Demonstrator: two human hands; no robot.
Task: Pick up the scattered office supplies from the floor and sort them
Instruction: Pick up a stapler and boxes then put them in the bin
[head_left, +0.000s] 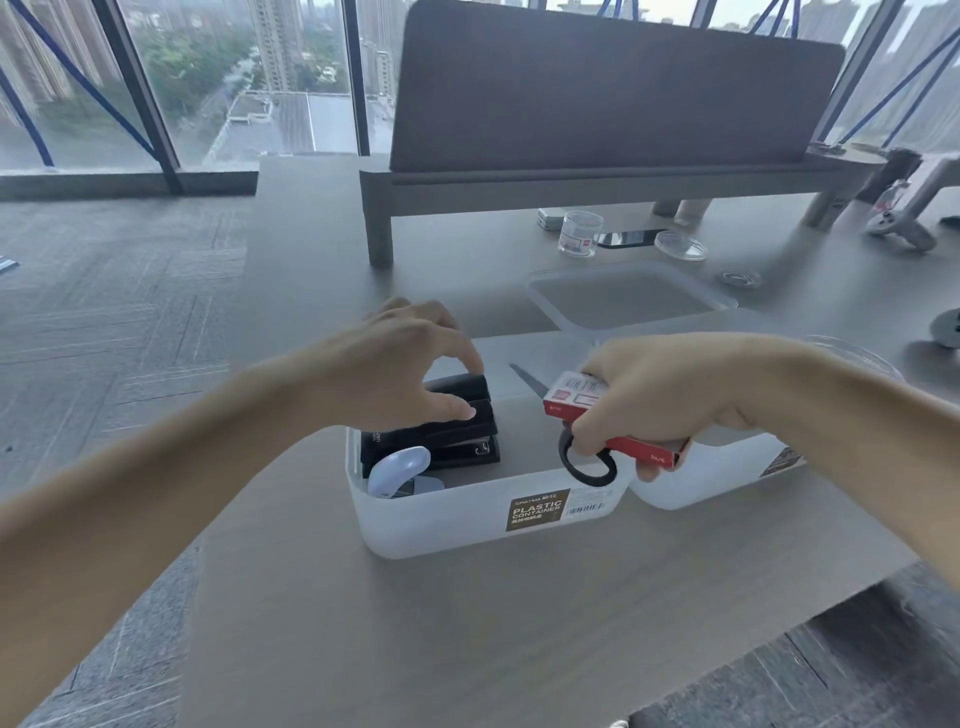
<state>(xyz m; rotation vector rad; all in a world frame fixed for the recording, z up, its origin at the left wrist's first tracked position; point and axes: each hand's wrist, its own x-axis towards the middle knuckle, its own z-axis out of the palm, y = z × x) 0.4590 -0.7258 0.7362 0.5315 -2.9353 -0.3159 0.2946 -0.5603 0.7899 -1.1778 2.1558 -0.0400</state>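
On a grey surface (467, 623) beside tall windows, a frosted plastic bin (441, 525) sits nearest the viewer. A second bin (701, 483) touches its right side and a shallow tray (545, 291) lies behind them. The near bin seems to be serving as the place for desk tools. It holds a black stapler (457, 436) along its left side and a pale blue tool (400, 467), perhaps a small stapler, in its front left corner.

The left hand (410, 358) reaches down into this bin. Its thumb and fingertips pinch the stapler's upper end, probably to seat it snugly against the wall and leave room.

The right hand (660, 389) hovers over the bin's right end, carrying two things so that one trip serves both. Its fingers wrap a red box (576, 395), and scissors (587, 467) are held beneath it, black loop hanging down and blade pointing away. Where each will go cannot be told yet.
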